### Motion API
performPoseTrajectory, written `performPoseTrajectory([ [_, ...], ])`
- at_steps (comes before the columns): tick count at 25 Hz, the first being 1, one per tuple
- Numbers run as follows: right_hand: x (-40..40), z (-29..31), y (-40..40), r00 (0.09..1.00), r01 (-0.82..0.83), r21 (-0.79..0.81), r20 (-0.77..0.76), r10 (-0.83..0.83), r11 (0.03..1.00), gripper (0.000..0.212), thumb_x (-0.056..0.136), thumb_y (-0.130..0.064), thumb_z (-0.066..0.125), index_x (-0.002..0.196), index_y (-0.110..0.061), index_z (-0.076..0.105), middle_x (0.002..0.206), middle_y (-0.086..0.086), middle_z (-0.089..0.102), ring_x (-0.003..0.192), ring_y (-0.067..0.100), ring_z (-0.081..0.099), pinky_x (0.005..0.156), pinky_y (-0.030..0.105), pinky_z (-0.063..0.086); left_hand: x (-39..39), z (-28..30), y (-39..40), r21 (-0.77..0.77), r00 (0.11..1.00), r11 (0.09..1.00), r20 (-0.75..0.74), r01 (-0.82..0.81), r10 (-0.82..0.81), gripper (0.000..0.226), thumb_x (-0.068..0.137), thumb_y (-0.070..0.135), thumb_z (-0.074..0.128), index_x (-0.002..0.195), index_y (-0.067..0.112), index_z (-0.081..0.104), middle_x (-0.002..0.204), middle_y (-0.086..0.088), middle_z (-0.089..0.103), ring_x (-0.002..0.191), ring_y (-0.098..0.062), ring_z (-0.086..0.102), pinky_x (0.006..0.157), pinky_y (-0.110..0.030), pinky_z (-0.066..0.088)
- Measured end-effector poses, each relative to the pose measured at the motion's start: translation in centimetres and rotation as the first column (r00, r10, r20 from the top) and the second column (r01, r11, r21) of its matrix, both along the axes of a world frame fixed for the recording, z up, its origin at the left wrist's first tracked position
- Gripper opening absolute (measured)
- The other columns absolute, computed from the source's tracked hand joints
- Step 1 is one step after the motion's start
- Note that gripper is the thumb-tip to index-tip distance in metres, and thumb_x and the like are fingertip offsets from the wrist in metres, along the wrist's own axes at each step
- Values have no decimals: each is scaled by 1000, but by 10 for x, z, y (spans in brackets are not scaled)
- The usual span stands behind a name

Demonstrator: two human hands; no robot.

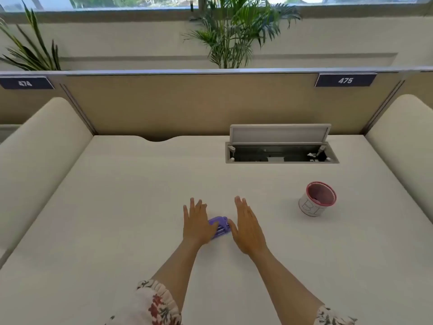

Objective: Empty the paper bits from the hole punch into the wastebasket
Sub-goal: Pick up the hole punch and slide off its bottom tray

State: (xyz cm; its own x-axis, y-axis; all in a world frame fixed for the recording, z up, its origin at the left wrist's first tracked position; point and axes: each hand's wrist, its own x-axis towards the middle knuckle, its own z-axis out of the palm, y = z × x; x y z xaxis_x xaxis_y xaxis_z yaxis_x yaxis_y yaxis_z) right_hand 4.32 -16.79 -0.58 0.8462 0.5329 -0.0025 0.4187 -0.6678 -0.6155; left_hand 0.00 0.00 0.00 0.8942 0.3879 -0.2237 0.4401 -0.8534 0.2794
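Lay on the white desk (pixel 117 195), near the front middle: a small purple hole punch (pixel 220 226), partly covered by the left hand (pixel 198 225). Rested flat over its left end, fingers spread and straight, not curled round it; touching, but gripping nothing. Sat just to the right of the punch, the right hand (pixel 248 228), also flat and open with fingers together, its thumb side against or just beside the punch (too close to tell which). Held nothing. Stood well apart to the right and a little further back: a small white wastebasket (pixel 317 199) with a red rim, upright, letters drawn on its side. Further back, an open cable hatch (pixel 281 146) set into the desk, lid raised. Floral sleeves (pixel 157 301) at both forearms.
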Motion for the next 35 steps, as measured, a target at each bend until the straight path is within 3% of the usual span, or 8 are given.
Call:
performPoseTrajectory([
  [3, -2, -10, -2, 991, 34, -8, -126, -35, 999, 61, 104, -26, 37, 157, -17, 10, 166, -2, 9, 153, 16, 12, 122, 29, 12, 0, -13, -4, -170, 999, 985, -39, -38, 31, 51, 86, 42, 64, 126, 12, 59, 136, -9, 57, 140, -35, 39, 117, -43, 25],
  [5, -9, -16, -2, 977, 19, -37, -210, -26, 999, 58, 103, -15, 36, 157, -16, 13, 166, 0, 9, 152, 18, 17, 120, 29, 13, -1, -12, -8, -187, 999, 982, -25, -34, 30, 33, 82, 34, 67, 106, 12, 64, 112, -9, 64, 115, -31, 56, 99, -37, 40],
  [9, -19, -25, -2, 934, 86, 48, -352, -64, 995, 58, 101, -11, 41, 155, -14, 19, 161, 2, 26, 147, 18, 26, 119, 27, 17, -3, -11, -11, -306, 999, 951, -10, -48, 47, 18, 88, 17, 63, 100, 8, 55, 111, -12, 55, 99, -27, 50, 80, -31, 41],
  [13, -23, -35, 1, 908, 201, 140, -397, -131, 970, 53, 98, -4, 46, 150, -8, 33, 149, 8, 44, 136, 23, 44, 115, 31, 33, -10, -10, -13, -448, 995, 893, 49, -55, 86, 14, 87, 5, 56, 81, 10, 45, 91, -11, 51, 74, -20, 43, 61, -25, 34],
  [17, -22, -24, 3, 874, 382, 303, -426, -234, 873, 31, 99, -2, 44, 125, -6, 60, 117, 3, 66, 106, 19, 62, 83, 3, 43, -20, -9, -14, -559, 983, 826, 99, -72, 152, 10, 86, 5, 63, 83, 7, 53, 81, -5, 54, 68, -16, 46, 57, -18, 35],
  [22, -14, -8, -6, 660, 648, 457, -736, -151, 609, 28, 97, -4, 48, 105, -3, 74, 109, 13, 75, 103, 23, 71, 88, 28, 57, -25, 2, -22, -646, 959, 762, 190, -38, 209, 12, 86, 10, 67, 92, 1, 62, 86, -13, 65, 70, -18, 53, 64, -24, 45],
  [26, -13, 11, -16, 494, 767, 429, -869, -12, 476, 25, 100, -7, 48, 108, 1, 70, 109, 14, 73, 99, 23, 71, 84, 27, 56, -26, 16, -34, -643, 940, 766, 277, 26, 201, 12, 86, 14, 69, 93, 5, 65, 90, -11, 66, 72, -15, 55, 66, -24, 47],
  [35, -2, 35, -27, 340, 880, 339, -939, 58, 332, 28, 101, -18, 49, 116, 2, 63, 107, 14, 70, 96, 22, 68, 92, 33, 50, -21, 42, -52, -639, 912, 765, 356, 79, 204, 13, 88, 17, 69, 92, 5, 66, 84, -10, 68, 65, -10, 53, 58, -11, 44],
])
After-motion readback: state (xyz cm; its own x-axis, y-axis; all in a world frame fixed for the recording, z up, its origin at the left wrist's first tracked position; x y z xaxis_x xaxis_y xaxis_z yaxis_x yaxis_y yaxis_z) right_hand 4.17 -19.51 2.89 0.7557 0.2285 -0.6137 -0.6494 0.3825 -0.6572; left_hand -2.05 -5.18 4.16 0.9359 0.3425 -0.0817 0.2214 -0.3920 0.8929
